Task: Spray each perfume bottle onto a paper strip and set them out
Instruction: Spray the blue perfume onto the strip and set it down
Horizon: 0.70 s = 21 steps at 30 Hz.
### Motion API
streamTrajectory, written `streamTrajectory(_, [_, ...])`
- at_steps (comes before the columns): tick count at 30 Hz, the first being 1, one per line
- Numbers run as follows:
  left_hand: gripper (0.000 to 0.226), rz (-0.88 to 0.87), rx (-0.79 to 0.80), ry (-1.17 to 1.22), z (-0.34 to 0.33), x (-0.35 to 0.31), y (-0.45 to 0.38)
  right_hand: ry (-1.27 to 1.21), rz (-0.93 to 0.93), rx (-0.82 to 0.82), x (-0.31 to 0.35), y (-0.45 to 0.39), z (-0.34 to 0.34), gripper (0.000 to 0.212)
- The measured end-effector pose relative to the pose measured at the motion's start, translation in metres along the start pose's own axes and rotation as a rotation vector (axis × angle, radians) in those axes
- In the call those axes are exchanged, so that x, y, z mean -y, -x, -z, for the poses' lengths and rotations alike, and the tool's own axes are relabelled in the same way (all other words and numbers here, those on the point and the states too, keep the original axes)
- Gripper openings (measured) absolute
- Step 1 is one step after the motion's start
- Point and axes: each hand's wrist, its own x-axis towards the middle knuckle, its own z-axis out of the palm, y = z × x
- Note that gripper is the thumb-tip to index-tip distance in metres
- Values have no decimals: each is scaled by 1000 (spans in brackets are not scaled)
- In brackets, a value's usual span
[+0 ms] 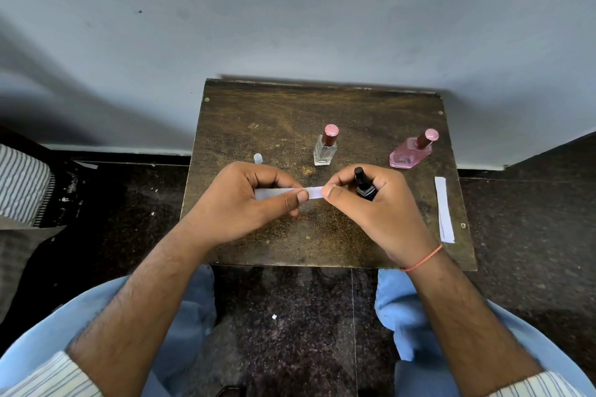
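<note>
Three perfume bottles are in view. Two stand on the small dark worn wooden table: a clear square glass bottle with a pink-topped brown cap at the far middle, and a flat pink glass bottle with a matching pink-topped cap at the far right. The third, a small dark blue bottle with a black spray nozzle, is uncapped and sits upright inside the right hand, whose fingers curl around its body so that only the nozzle and upper shoulder show. One small clear plastic cap stands on the table just beyond the left hand.

One white paper strip is held level above the table between the two hands. The left hand curls round its left part, thumb pressing on top and fingers under it. The right thumb and forefinger pinch the strip's right end, so this hand holds both the strip and the blue bottle at once. The nozzle rises just right of that pinched end.

A small stack of white paper strips lies along the table's right edge, well apart from the hands; how many are in it cannot be told. A thin orange thread circles the right wrist.
</note>
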Motion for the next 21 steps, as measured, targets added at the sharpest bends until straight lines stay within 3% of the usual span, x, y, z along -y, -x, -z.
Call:
streamTrajectory(11, [12,174,-251,309,2,-2,-6,54,-102,81,-4,1,-7,11])
streamTrajectory(17, [19,283,-360,190,4,5,-9,67,-168,121,-6,3,-20,12])
streamTrajectory(21, [21,287,-361,-19,6,12,-9,145,-177,140,-12,4,-34,17])
